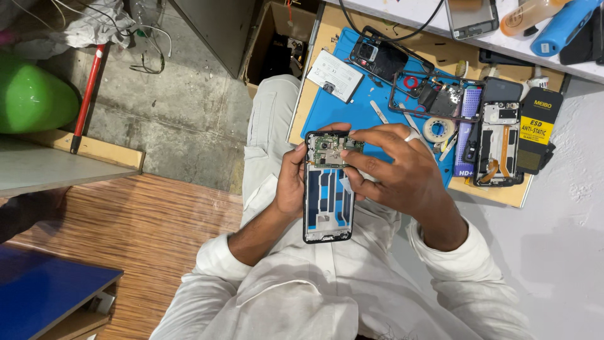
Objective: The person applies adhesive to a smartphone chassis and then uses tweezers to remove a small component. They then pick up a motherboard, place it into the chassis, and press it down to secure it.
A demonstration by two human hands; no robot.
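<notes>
Opened phone (pixel 327 189), long axis vertical at frame centre, gripped along its edge by left hand (pixel 290 182). Right hand (pixel 393 167) nearer the circuit board (pixel 333 150) at its upper end, fingertips pinched there.

A person in a loose off-white long-sleeved shirt with buttoned cuffs pushed back from the wrists and matching pale trousers, the cloth creased at the elbows and lap, wears a plain silver ring (pixel 411 134) on the right hand (pixel 402 173).
</notes>
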